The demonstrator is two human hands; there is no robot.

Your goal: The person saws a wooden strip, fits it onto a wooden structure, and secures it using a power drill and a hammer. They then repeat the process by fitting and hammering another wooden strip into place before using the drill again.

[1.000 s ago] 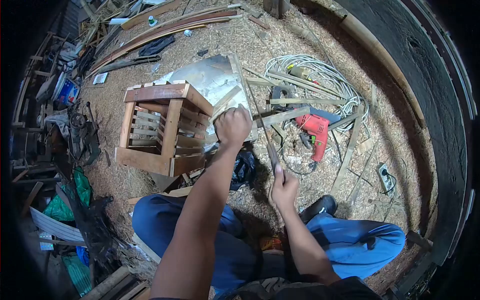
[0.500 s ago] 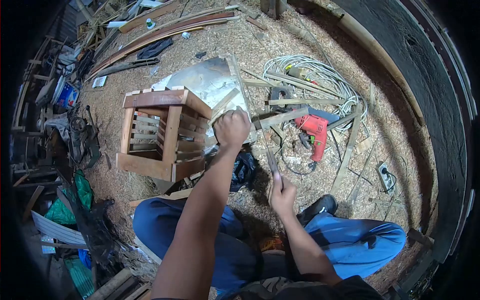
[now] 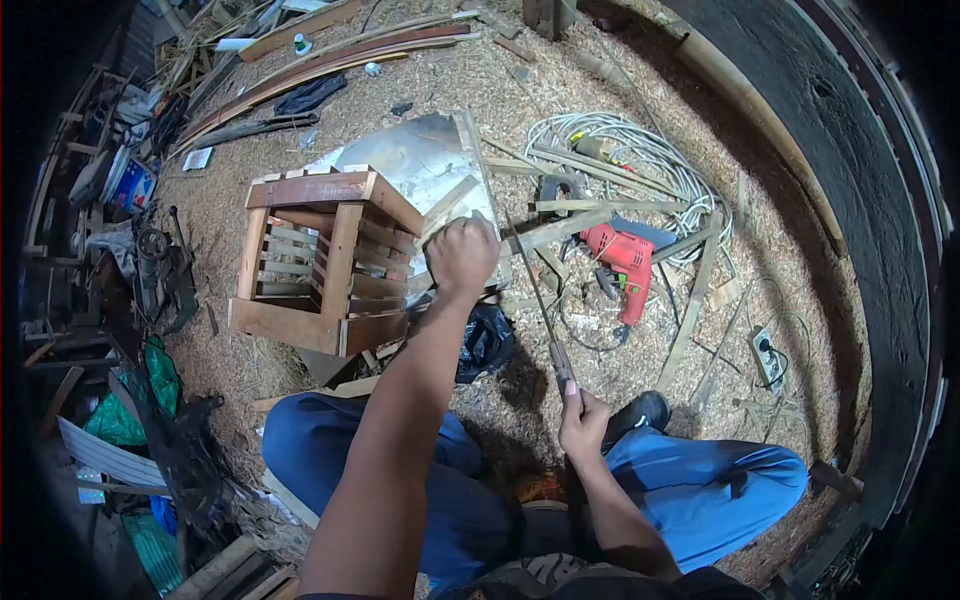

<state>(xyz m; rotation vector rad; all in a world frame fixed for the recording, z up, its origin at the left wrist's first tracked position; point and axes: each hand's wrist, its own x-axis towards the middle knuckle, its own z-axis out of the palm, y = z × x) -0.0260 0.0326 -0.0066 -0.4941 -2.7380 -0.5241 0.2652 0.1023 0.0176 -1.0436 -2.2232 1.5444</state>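
My left hand (image 3: 465, 255) is closed in a fist over a wooden slat (image 3: 450, 205), pressing it down at the edge of a pale, stained board (image 3: 405, 150). Its fingers are partly hidden from above. In my right hand (image 3: 582, 420) is the handle of what looks like a hand saw (image 3: 545, 315), its long, thin blade seen nearly edge-on. The blade runs up past the right side of my left fist, by another slat (image 3: 565, 232). Left of my fist, a slatted wooden crate (image 3: 345, 260) stands tilted against the board.
A red power drill (image 3: 625, 262) lies to the right, near a coiled grey cable (image 3: 700, 170) and loose wood strips. A power socket (image 3: 770, 357) sits farther right. Below my left hand is a black plastic bag (image 3: 485, 345). Wood shavings cover the floor; long planks (image 3: 330, 85) lie at the back.
My right hand has drawn the saw back toward my body and slightly right. My left hand stays on the slat; the view has shifted slightly.
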